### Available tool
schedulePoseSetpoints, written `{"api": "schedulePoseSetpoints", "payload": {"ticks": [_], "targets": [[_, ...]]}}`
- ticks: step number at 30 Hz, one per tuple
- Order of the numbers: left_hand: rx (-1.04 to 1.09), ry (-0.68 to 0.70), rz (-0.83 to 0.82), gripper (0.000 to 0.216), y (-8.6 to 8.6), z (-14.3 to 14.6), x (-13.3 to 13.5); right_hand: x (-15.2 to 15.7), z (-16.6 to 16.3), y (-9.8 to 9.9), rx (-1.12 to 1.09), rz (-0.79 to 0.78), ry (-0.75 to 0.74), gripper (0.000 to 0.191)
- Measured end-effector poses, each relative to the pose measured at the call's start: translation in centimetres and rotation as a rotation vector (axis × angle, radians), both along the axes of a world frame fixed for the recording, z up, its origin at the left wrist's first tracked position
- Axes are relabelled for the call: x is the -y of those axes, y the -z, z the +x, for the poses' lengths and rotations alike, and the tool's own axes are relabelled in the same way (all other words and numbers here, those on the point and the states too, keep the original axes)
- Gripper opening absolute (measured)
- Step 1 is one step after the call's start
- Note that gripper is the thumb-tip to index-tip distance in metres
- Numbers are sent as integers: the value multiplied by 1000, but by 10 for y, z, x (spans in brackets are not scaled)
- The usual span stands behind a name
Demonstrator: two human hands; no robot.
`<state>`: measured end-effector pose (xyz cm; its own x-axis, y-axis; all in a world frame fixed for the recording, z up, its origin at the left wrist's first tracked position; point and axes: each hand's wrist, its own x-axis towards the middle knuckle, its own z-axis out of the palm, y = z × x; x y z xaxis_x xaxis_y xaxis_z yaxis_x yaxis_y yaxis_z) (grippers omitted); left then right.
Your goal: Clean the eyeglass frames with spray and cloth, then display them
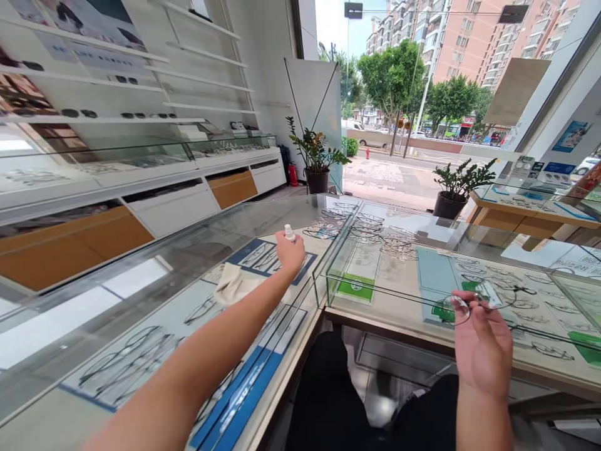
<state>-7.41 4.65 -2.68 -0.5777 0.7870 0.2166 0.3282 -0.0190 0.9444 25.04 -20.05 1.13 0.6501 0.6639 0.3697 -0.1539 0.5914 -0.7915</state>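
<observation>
My left hand is stretched out over the glass counter and wrapped round a small white spray bottle, whose cap sticks up above my fingers. A beige cleaning cloth lies on the glass just below that hand. My right hand is raised in front of the right display case and pinches a pair of thin-rimmed glasses with a small tag on them.
Both glass cases hold several rows of spectacle frames. Wall shelves and drawers run along the left. Two potted plants stand by the open shopfront. My dark trousers fill the gap between the counters.
</observation>
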Motion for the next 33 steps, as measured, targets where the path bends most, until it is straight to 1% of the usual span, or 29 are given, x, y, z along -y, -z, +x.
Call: {"api": "schedulePoseSetpoints", "payload": {"ticks": [1, 3, 4, 8, 11, 13, 15, 16, 17, 19, 22, 25, 26, 28, 31, 33], "targets": [[10, 14, -6, 24, 0, -1, 0, -1, 1, 1, 5, -6, 1, 26], [32, 67, 6, 25, -3, 1, 0, -4, 1, 4, 12, -24, 3, 26], [45, 115, 24, 26, -5, 3, 1, -6, 1, 6, 14, -37, 2, 26], [119, 401, 89, 32, -15, 27, 10, -17, -3, 13, 31, -104, -48, 27], [172, 637, 61, 50, -24, 53, 28, -26, -13, 15, 45, -175, -118, 31], [258, 853, -16, 66, -33, 68, 46, -30, -22, 15, 49, -233, -166, 34], [466, 1167, -159, 76, -44, 79, 67, -32, -33, 13, 45, -280, -206, 37], [548, 1284, -230, 80, -49, 83, 77, -33, -38, 12, 40, -296, -226, 38], [602, 1374, -291, 81, -55, 86, 87, -33, -43, 11, 34, -306, -246, 39], [655, 1482, -375, 82, -65, 89, 103, -35, -52, 9, 24, -317, -291, 40], [697, 1580, -458, 83, -71, 90, 114, -37, -62, 8, 10, -335, -351, 40], [691, 1635, -490, 84, -69, 90, 113, -39, -68, 9, 1, -349, -414, 41], [665, 1628, -469, 84, -66, 90, 111, -40, -70, 10, -4, -351, -437, 41], [552, 1569, -377, 82, -60, 91, 106, -40, -74, 11, -16, -358, -480, 39], [285, 1452, -217, 76, -50, 91, 101, -39, -79, 13, -37, -368, -515, 37], [124, 1419, -164, 70, -47, 91, 101, -39, -82, 14, -38, -367, -531, 35]]}}
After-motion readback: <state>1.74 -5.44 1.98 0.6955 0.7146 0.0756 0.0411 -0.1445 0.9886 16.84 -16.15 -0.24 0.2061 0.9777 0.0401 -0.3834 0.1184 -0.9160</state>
